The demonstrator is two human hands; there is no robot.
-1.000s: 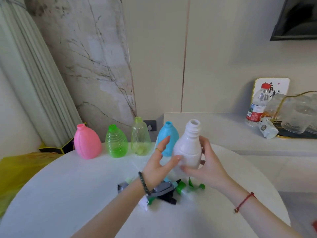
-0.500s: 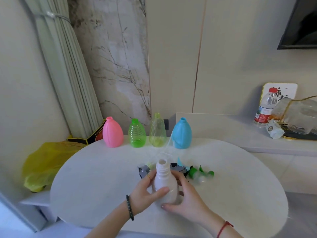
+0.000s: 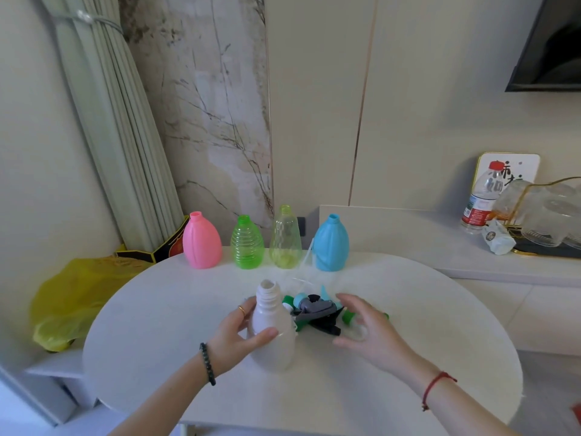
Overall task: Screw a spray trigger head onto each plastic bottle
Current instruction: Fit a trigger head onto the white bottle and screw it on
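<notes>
- Pale panelled walls and a marble slab stand behind the round white table [image 3: 157, 325]; along its far edge stand four capless bottles in a row: a pink bottle [image 3: 201, 242], a ribbed green bottle [image 3: 246, 243], a clear yellowish bottle [image 3: 285, 239] and a blue bottle [image 3: 331, 243]
- Nearer, the white bottle [image 3: 272, 328] stands upright on the table, its threaded neck bare; the left hand [image 3: 239, 336] is wrapped round its body, thumb across the front
- Just beside it on the right lies the heap of trigger heads [image 3: 317, 314], grey, black, green and blue; how many I cannot tell
- The right hand [image 3: 366, 328] hovers over the heap's right side with fingers spread, grasping nothing
- The step in hand looks to be choosing a head; take one by its collar rather than by the trigger, so that the dip tube hangs free
- Keep the left hand's hold low and firm, since an empty bottle tips easily; feed the tube into the mouth first, seat the collar square on the thread, then turn; a tilted start may cross the thread
</notes>
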